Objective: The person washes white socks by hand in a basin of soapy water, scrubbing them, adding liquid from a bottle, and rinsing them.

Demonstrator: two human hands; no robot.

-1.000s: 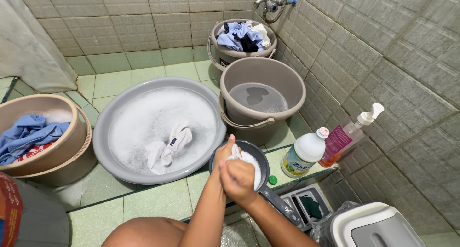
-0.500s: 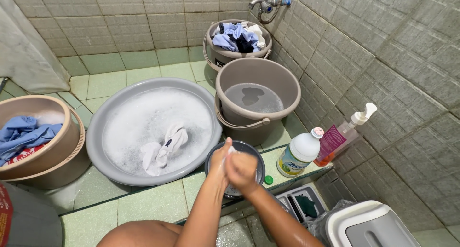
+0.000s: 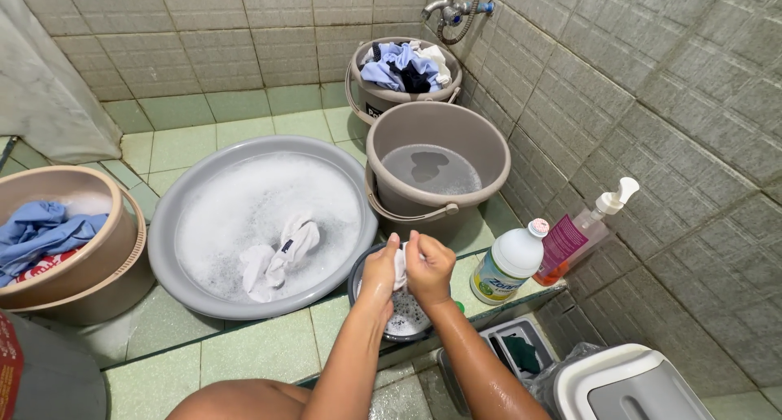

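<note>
while both hands pinch it, a small white cloth (image 3: pixel 400 265) gets scrubbed
left hand (image 3: pixel 380 275) and right hand (image 3: pixel 430 265) fingers clamped on it; soft, soapy, slippery, so grip bunched folds

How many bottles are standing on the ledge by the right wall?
2: a white bottle beside the dark scoop, and a pink pump bottle right of it against the wall. Others may be out of view.

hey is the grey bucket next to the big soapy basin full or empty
Partly full. The round grey plastic bucket holds water covering its bottom, with much bare inner wall above the surface. The wide grey basin beside it holds suds.
</note>
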